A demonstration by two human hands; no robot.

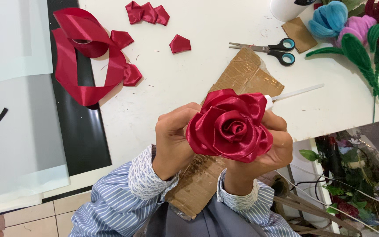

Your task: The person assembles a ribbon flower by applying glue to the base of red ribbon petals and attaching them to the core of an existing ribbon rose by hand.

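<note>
A red satin ribbon rose (231,126) is held up over the white table (189,79), its spiral centre facing me. My left hand (172,138) grips its left side with the fingers curled behind the petals. My right hand (266,151) cups it from below and the right. A white stick-like thing (294,92) pokes out from behind the rose toward the right; how it is held is hidden. Both wrists wear blue striped sleeves.
A cardboard sheet (246,74) lies under my hands. A loose red ribbon (82,57) and folded red petals (148,13) lie at the back left. Black-and-teal scissors (273,49) and fuzzy green, blue and purple stems (360,48) lie at the right. Plants (352,184) stand below the table's edge.
</note>
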